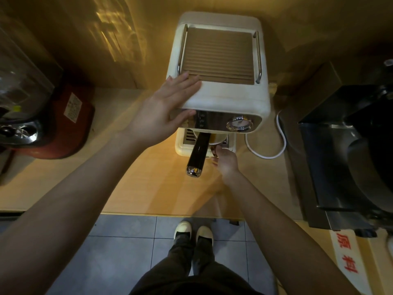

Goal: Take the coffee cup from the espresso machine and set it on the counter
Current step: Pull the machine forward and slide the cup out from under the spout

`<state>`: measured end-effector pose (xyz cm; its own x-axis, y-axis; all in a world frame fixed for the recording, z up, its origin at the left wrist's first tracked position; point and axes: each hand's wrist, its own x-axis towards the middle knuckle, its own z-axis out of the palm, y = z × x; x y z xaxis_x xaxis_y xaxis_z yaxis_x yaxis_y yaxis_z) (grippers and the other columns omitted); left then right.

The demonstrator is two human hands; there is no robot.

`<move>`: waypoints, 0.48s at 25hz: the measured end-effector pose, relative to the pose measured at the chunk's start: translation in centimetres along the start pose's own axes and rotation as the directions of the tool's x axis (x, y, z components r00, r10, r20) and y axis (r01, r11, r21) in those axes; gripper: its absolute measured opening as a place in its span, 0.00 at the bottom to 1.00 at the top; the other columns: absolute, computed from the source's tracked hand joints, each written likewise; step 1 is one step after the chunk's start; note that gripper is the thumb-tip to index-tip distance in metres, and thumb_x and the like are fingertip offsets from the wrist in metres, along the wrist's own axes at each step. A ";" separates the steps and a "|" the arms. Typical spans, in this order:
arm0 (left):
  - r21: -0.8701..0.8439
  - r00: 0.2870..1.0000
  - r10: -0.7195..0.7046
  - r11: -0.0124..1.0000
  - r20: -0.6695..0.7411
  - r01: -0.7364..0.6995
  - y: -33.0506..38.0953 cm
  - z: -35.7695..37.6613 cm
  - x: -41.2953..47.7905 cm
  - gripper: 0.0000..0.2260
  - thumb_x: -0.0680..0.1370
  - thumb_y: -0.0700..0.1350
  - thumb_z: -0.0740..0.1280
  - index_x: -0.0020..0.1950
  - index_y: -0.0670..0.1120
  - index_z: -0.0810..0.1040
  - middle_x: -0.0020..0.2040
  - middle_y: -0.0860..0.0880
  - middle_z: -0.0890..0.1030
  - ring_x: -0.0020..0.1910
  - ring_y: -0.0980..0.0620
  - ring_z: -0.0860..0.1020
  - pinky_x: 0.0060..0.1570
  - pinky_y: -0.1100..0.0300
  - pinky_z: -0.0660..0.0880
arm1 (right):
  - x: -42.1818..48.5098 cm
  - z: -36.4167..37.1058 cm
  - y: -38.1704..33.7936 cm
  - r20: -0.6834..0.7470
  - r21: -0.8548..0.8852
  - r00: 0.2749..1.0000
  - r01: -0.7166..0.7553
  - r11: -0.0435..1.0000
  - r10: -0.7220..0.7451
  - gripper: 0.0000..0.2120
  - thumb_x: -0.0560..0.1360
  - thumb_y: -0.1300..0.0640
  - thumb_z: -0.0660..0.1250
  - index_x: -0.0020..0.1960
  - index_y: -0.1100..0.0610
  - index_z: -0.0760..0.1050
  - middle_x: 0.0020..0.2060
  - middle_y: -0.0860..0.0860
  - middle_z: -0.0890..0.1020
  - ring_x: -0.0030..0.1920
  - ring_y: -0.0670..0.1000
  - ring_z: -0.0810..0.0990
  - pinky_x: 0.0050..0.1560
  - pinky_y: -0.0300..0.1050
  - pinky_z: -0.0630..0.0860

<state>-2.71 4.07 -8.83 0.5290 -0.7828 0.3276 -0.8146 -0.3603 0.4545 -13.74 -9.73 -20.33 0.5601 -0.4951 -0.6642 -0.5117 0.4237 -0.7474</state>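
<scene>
A cream espresso machine [225, 96] stands on the wooden counter [148, 177]. Its black portafilter handle [197, 154] sticks out toward me over the drip tray [180, 145]. The pale coffee cup [220, 139] sits on that tray just right of the handle, mostly hidden under the machine's front. My right hand [226, 161] is at the cup's near side, fingers curled onto what looks like its handle. My left hand [161, 111] lies flat with fingers spread on the machine's top front left corner.
A red appliance [63, 128] stands on the counter at left. A black machine [340, 156] fills the right side. A white cable [265, 155] loops between it and the espresso machine. Bare counter lies in front of the drip tray, down to its edge.
</scene>
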 end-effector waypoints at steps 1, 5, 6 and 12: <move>-0.006 1.000 -0.008 1.000 -0.011 0.008 0.1 0.1 -0.1 0.22 0.76 0.44 0.64 0.70 0.43 0.65 0.71 0.45 0.68 0.72 0.50 0.59 0.72 0.55 0.51 | 0.2 0.0 -0.1 0.015 -0.007 1.000 -0.002 1.000 0.002 0.17 0.79 0.56 0.56 0.57 0.69 0.72 0.42 0.57 0.79 0.40 0.54 0.76 0.65 0.61 0.69; -0.020 1.000 -0.021 1.000 -0.019 0.021 0.3 0.2 -0.1 0.22 0.76 0.43 0.65 0.69 0.42 0.65 0.70 0.45 0.68 0.72 0.50 0.58 0.72 0.56 0.50 | 0.7 0.3 -0.1 0.004 -0.086 0.997 0.071 0.994 -0.071 0.17 0.79 0.56 0.54 0.54 0.70 0.73 0.35 0.51 0.73 0.37 0.51 0.72 0.56 0.59 0.74; -0.021 1.000 -0.026 0.999 -0.018 0.025 0.3 0.1 0.0 0.22 0.76 0.43 0.65 0.69 0.43 0.65 0.70 0.45 0.68 0.72 0.51 0.58 0.72 0.55 0.50 | 0.7 0.4 0.1 -0.006 -0.092 0.995 0.103 0.990 -0.104 0.16 0.79 0.57 0.54 0.53 0.68 0.73 0.37 0.54 0.75 0.38 0.54 0.73 0.52 0.58 0.74; -0.022 0.999 -0.042 0.999 -0.017 0.041 0.5 0.2 -0.1 0.22 0.76 0.43 0.64 0.69 0.42 0.65 0.70 0.45 0.67 0.72 0.51 0.57 0.71 0.55 0.50 | 0.9 0.7 0.6 0.073 0.005 0.993 0.091 0.996 -0.091 0.18 0.80 0.58 0.51 0.59 0.71 0.68 0.39 0.54 0.74 0.35 0.46 0.71 0.32 0.31 0.72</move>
<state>-3.23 3.88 -8.77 0.5665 -0.7583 0.3225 -0.7867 -0.3813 0.4854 -13.06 -9.42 -21.41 0.6504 -0.4750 -0.5927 -0.4554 0.3807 -0.8048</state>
